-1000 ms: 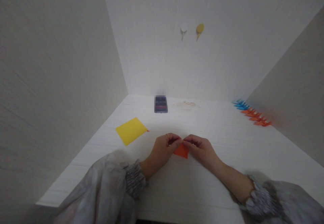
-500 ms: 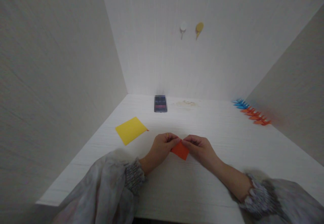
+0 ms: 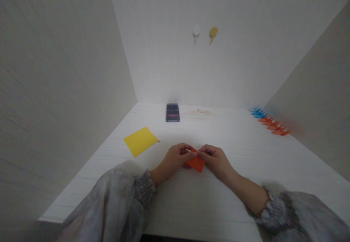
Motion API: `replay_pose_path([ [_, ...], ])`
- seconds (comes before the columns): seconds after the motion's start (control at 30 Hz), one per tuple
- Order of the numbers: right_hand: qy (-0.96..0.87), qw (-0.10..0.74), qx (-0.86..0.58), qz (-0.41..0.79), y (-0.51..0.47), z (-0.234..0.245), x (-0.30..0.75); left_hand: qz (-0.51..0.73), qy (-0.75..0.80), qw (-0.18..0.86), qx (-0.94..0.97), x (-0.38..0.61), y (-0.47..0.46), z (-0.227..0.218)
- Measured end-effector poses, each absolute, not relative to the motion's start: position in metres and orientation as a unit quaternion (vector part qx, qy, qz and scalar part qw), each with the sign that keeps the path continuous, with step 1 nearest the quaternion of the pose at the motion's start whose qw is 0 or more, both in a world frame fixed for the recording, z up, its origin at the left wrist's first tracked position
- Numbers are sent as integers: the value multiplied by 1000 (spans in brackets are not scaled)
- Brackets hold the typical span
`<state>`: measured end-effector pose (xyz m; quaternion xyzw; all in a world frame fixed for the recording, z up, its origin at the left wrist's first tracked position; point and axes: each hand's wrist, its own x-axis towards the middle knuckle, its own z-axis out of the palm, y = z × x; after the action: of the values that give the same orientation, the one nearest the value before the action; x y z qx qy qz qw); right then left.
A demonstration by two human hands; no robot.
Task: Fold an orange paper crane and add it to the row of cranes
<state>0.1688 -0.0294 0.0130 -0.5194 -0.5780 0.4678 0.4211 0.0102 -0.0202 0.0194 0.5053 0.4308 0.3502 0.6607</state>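
Observation:
A small folded piece of orange paper (image 3: 196,163) is held just above the white table (image 3: 191,198), near its middle. My left hand (image 3: 175,158) pinches its left edge with curled fingers; a ring shows on one finger. My right hand (image 3: 213,159) pinches the right edge, fingers closed on it. The two hands meet over the paper's top corner. Both forearms wear loose grey sleeves with gathered cuffs.
A yellow square sheet (image 3: 140,140) lies left of my hands. A dark small box (image 3: 172,112) stands at the back. Several folded blue (image 3: 255,112) and orange paper figures (image 3: 275,128) line the right wall. Two hooks (image 3: 203,32) hang on the back wall. Walls close three sides.
The hands have stayed in place, working the orange paper; its shape shifted slightly between the fingers. The view drifted a little.

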Motion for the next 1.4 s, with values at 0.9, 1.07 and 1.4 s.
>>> replay_pose_path([
  [0.9, -731, 264, -576, 252, -23, 8, 172, 254, 466, 285, 799, 1, -24, 20],
  [1.07, -756, 239, -577, 196, -23, 7, 171, 224, 401, 163, 873, 0, -23, 20],
  [1.4, -794, 240, -543, 131, -21, 2, 176, 143, 305, 15, 942, -4, -21, 17],
])
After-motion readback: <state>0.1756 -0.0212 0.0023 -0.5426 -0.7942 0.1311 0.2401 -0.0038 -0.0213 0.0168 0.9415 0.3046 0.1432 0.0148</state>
